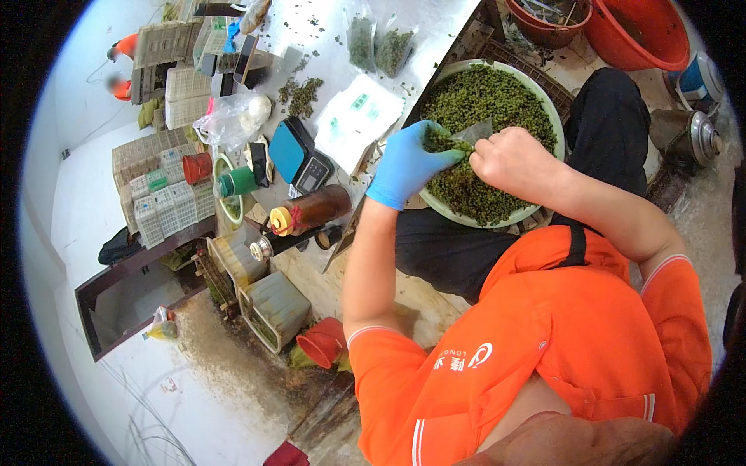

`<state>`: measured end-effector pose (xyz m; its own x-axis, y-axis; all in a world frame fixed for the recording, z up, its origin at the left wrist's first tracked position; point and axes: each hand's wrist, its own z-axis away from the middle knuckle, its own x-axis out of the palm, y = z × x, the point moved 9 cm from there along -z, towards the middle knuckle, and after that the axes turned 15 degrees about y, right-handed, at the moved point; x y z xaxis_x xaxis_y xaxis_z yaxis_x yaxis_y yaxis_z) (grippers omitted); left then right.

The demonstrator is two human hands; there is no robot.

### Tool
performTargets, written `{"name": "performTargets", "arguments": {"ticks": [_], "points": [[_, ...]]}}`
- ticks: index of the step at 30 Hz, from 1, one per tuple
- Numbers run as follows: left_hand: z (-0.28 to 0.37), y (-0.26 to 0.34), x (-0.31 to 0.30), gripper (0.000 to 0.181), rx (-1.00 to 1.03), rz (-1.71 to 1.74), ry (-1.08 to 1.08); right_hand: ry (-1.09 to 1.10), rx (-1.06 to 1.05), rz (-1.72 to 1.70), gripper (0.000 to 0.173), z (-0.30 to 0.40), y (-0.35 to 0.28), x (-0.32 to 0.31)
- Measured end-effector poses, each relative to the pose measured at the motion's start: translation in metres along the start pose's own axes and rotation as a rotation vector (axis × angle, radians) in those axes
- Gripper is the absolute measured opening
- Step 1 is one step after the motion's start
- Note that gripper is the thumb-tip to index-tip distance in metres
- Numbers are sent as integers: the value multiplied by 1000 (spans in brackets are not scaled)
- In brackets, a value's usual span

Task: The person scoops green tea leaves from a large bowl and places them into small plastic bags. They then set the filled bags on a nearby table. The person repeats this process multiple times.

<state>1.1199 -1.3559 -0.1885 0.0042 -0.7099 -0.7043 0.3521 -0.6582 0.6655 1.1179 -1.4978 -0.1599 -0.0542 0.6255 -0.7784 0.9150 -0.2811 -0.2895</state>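
A wide pale-green basin (560, 125) sits by my knees, filled with small green berries, seemingly green Sichuan peppercorns (484, 87). Above it, my left hand (417, 157), in a blue glove, pinches a small bunch of green berries (440, 141) between thumb and fingers. My bare right hand (516, 160) is closed on the edge of a small clear plastic bag (475, 133), close beside the gloved fingertips. Both hands nearly meet over the basin; the bag's lower part is hidden.
On the metal table (326, 52) left of the basin are filled clear bags (396, 49), printed white bags (358, 116), a digital scale (297, 154) and a brown bottle (317, 209). Red tubs (638, 35) and a metal flask (685, 137) stand right. Stacked plastic crates (169, 192) are further left.
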Motion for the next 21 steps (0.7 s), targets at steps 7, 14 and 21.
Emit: {"name": "performTargets", "arguments": {"ticks": [7, 14, 21], "points": [[15, 3, -2, 40, 91, -78, 193, -41, -33, -60, 4, 3, 0, 8], [46, 30, -2, 28, 253, -138, 268, 24, 34, -156, 5, 6, 10, 6], [21, -9, -17, 54, -80, 537, 160, 93, -19, -228, 8, 1, 8, -4]]}}
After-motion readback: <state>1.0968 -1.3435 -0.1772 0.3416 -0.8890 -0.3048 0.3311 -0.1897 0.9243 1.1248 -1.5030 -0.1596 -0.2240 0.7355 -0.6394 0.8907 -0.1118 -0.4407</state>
